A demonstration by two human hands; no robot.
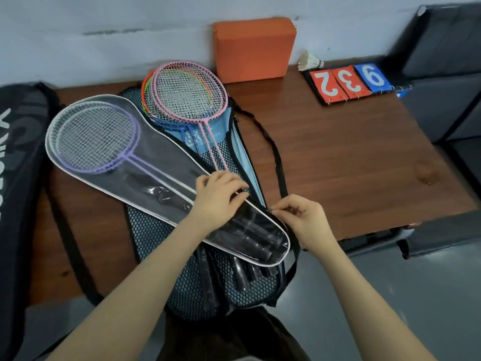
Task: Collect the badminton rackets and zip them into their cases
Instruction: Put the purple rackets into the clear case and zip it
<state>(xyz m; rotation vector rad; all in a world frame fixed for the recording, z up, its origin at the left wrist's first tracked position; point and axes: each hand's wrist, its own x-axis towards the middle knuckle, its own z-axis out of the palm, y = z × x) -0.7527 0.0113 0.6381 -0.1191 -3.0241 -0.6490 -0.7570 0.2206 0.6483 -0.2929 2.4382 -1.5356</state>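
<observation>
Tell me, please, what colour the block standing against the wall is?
Orange: the block shows clearly in the head view, at the table's back edge.

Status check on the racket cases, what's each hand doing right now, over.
Left hand presses the clear case. Right hand pinches its zipper pull. Pink racket uncased. No obstruction.

Hands [260,207] zip clear case [161,175] holding rackets [96,139].

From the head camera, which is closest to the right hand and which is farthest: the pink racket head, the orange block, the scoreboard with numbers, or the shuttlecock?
Starting from the right hand, at the clear case's zip:
1. Pink racket head, up and to the left, on the mesh bag.
2. Scoreboard, back right of the table.
3. Orange block and shuttlecock, both at the wall; too close to call.
</observation>
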